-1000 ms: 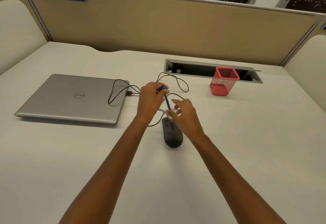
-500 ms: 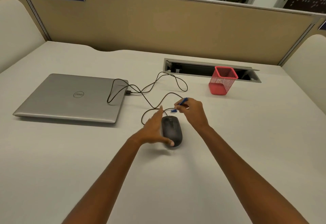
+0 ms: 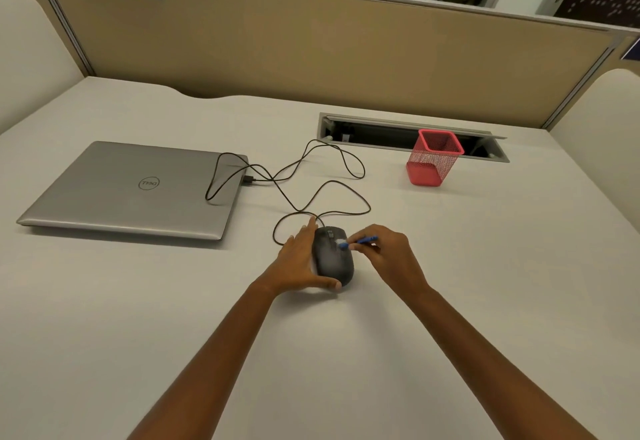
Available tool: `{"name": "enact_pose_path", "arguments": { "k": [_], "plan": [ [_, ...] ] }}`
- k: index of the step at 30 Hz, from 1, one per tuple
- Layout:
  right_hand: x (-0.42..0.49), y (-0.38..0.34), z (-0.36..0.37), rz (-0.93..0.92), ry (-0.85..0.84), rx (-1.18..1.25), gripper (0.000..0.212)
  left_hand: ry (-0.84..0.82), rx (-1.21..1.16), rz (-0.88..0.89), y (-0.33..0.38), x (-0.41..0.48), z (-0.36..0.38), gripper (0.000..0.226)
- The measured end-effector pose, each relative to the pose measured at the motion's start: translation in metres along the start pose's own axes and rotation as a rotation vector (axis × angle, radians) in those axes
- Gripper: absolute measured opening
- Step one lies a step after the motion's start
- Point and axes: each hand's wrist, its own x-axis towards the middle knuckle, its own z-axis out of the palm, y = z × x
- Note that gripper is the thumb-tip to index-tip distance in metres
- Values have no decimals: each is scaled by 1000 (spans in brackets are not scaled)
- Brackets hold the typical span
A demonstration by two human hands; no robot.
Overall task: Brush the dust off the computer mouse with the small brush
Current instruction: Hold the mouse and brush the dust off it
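A black wired computer mouse point(image 3: 334, 259) lies on the white desk, with pale dust on its back. My left hand point(image 3: 300, 259) cups its left side, fingers along the edge and thumb at the rear. My right hand point(image 3: 388, 256) pinches a small blue-handled brush point(image 3: 356, 241) whose pale bristles touch the top of the mouse near the scroll wheel.
A closed silver laptop point(image 3: 131, 190) lies to the left, with the mouse's black cable point(image 3: 311, 169) looping from its side across the desk. A red mesh pen holder point(image 3: 433, 159) stands at the back right before an open cable slot point(image 3: 398, 131). A tan partition bounds the desk.
The brush passed from my left hand to my right. My left hand dropped to the mouse's left side and holds it. My right hand brought the bristles from beyond the mouse onto its top.
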Motion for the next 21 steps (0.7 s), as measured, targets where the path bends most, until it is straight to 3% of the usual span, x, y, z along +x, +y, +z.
{"name": "enact_pose_path", "arguments": {
  "k": [5, 10, 13, 21],
  "plan": [
    [-16, 3, -31, 34, -169, -5, 7, 2, 20, 6, -2, 0, 1, 124],
    [3, 7, -28, 74, 85, 152, 7, -21, 28, 31, -4, -3, 0, 122],
    [4, 4, -5, 64, 142, 155, 7, -25, 4, 38, -4, -5, 0, 120],
    [-52, 11, -4, -214, -89, -28, 17, -29, -15, 23, -4, -5, -1, 120]
  ]
}}
